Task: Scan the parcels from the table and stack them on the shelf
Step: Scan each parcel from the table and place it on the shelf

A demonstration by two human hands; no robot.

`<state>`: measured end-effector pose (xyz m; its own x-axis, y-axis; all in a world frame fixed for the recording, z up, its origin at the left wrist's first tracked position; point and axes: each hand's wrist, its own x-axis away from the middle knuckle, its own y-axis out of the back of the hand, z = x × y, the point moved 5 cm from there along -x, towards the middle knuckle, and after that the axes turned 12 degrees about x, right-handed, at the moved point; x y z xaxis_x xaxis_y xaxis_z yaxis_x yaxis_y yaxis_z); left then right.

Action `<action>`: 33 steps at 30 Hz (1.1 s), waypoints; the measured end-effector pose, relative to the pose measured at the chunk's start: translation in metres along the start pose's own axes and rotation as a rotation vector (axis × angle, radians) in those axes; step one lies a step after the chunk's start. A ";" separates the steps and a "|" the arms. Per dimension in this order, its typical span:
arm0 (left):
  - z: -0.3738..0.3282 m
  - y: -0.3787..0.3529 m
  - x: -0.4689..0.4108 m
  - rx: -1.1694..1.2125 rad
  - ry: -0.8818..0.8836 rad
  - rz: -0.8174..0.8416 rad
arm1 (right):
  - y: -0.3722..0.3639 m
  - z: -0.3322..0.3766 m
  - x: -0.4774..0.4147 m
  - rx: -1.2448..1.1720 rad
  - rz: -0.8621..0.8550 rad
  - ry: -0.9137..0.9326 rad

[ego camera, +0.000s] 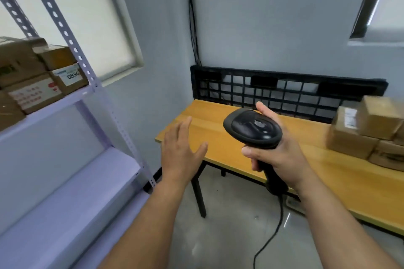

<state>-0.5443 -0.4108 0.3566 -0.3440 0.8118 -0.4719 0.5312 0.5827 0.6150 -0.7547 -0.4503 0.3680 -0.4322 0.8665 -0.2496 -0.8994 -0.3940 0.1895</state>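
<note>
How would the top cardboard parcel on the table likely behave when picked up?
The top parcel looks like a square-edged carton, so probably stiff. It seems compact, so likely manageable for the free left hand. Perched on other parcels, it may nudge them if dragged.

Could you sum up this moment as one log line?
right hand: grips scanner | left hand: open, empty | parcels: lying on table | shelf: some boxes stacked

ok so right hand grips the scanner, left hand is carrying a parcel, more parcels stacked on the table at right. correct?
Not quite. The left hand carries no parcel: it is open, fingers spread, holding nothing. The rest stands, as the head view shows: the right hand grips the scanner, and parcels are stacked on the table at right.
</note>
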 end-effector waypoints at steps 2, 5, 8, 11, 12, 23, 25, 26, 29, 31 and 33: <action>-0.026 -0.029 -0.001 0.022 -0.038 0.026 | 0.035 -0.007 0.008 0.015 -0.040 -0.010; -0.061 -0.072 0.000 0.058 -0.077 0.068 | 0.080 -0.016 0.021 0.037 -0.091 -0.021; -0.092 -0.112 0.003 0.081 -0.096 0.119 | 0.118 -0.025 0.036 0.055 -0.134 -0.044; -0.119 -0.150 0.006 0.113 -0.115 0.193 | 0.156 -0.034 0.050 0.071 -0.195 -0.078; -0.127 -0.161 0.006 0.113 -0.132 0.216 | 0.169 -0.038 0.054 0.079 -0.217 -0.089; -0.191 -0.269 -0.038 0.175 -0.232 0.394 | 0.263 -0.074 0.060 0.169 -0.444 -0.164; -0.207 -0.296 -0.053 0.194 -0.243 0.444 | 0.278 -0.081 0.056 0.177 -0.479 -0.193; -0.215 -0.310 -0.060 0.196 -0.251 0.468 | 0.286 -0.085 0.054 0.177 -0.493 -0.209; -0.244 -0.352 -0.080 0.189 -0.272 0.539 | 0.310 -0.098 0.048 0.166 -0.534 -0.243; -0.261 -0.381 -0.089 0.183 -0.291 0.588 | 0.326 -0.108 0.046 0.168 -0.583 -0.269; -0.275 -0.411 -0.095 0.169 -0.313 0.635 | 0.342 -0.117 0.046 0.168 -0.634 -0.291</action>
<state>-0.9429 -0.7167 0.3229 0.2946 0.9274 -0.2304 0.6755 -0.0316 0.7366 -1.0901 -0.5811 0.3103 0.2262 0.9688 -0.1014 -0.9392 0.2446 0.2409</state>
